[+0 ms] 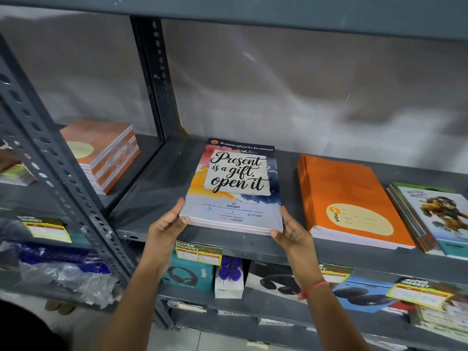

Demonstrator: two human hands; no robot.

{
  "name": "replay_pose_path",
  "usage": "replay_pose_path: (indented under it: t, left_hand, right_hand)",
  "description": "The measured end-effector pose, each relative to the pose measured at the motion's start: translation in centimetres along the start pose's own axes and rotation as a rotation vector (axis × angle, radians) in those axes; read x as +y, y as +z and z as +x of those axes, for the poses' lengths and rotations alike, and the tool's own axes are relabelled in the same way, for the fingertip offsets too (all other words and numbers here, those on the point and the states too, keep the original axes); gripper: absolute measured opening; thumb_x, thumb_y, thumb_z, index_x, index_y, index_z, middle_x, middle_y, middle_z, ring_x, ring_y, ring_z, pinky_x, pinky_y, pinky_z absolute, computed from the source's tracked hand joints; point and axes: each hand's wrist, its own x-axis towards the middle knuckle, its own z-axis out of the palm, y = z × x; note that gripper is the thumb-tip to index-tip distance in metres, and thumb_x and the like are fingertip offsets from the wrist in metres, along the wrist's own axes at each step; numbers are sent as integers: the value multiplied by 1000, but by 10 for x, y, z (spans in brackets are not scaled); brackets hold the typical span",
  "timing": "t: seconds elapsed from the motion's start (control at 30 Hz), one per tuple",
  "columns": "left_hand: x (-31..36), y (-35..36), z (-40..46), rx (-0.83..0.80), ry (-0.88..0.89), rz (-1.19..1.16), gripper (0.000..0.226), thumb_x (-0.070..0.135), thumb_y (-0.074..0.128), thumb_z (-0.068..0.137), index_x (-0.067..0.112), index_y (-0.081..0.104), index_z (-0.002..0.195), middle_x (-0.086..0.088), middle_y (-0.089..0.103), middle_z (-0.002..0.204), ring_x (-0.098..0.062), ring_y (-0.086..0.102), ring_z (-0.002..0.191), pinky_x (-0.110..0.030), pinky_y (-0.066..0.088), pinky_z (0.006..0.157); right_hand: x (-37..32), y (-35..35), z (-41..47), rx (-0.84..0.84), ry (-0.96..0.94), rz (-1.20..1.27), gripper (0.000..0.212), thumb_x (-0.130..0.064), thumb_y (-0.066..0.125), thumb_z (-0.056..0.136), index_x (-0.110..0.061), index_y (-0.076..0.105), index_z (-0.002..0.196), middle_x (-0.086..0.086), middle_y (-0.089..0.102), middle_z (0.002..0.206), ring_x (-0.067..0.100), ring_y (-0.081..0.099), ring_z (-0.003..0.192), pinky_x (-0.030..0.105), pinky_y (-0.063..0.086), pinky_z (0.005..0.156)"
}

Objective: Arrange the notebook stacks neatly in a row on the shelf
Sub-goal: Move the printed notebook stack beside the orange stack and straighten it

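A stack of notebooks with a "Present is a gift, open it" cover lies flat on the grey metal shelf, its near edge at the shelf's front lip. My left hand grips its near left corner and my right hand grips its near right corner. To the right lies an orange notebook stack, and further right a stack with a lion picture on its cover, cut off by the frame edge.
An upright perforated post divides the shelving. The left bay holds another orange notebook stack. The shelf below carries headphone boxes, a white box with purple caps and price tags. Bare shelf lies left of the held stack.
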Motion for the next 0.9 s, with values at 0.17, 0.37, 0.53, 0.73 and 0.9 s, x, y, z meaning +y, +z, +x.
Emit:
replay_pose_path:
  t: [0.17, 0.37, 0.53, 0.73, 0.9]
  left_hand:
    - [-2, 0, 0, -51, -7, 64, 53, 3, 45, 90, 11, 33, 141, 12, 37, 140, -2, 33, 128, -20, 22, 105]
    - [-2, 2, -1, -28, 25, 66, 50, 10, 45, 92, 13, 34, 141, 12, 36, 143, -2, 31, 130, -20, 23, 105]
    - [-1, 6, -1, 40, 55, 48, 47, 6, 47, 91, 8, 40, 137, 1, 44, 142, -4, 42, 125, -20, 30, 104]
    - [-2, 7, -2, 25, 37, 60, 49, 8, 47, 91, 11, 36, 139, 8, 46, 134, 5, 48, 112, -2, 42, 82]
    - [1, 15, -5, 52, 58, 48, 51, 8, 44, 92, 13, 31, 141, 11, 41, 135, -1, 37, 122, -16, 28, 101]
  right_hand:
    - [0, -1, -1, -20, -1, -10, 63, 7, 53, 86, -13, 33, 143, -4, 51, 135, -3, 53, 110, -2, 41, 82]
    - [1, 2, -1, 8, 1, -16, 62, 5, 54, 86, -13, 34, 142, 1, 49, 141, 3, 50, 116, 1, 38, 88]
    - [-1, 7, -1, 37, 3, -19, 61, 1, 55, 86, -16, 36, 141, -2, 52, 138, 2, 46, 118, 15, 34, 101]
    - [-4, 5, -3, 32, 9, -24, 60, -2, 56, 87, -16, 36, 141, -9, 51, 130, 3, 47, 117, 6, 31, 95]
    - [-5, 9, -4, 61, 12, -22, 58, -4, 55, 88, -17, 36, 141, -13, 49, 126, 4, 45, 118, 5, 30, 92]
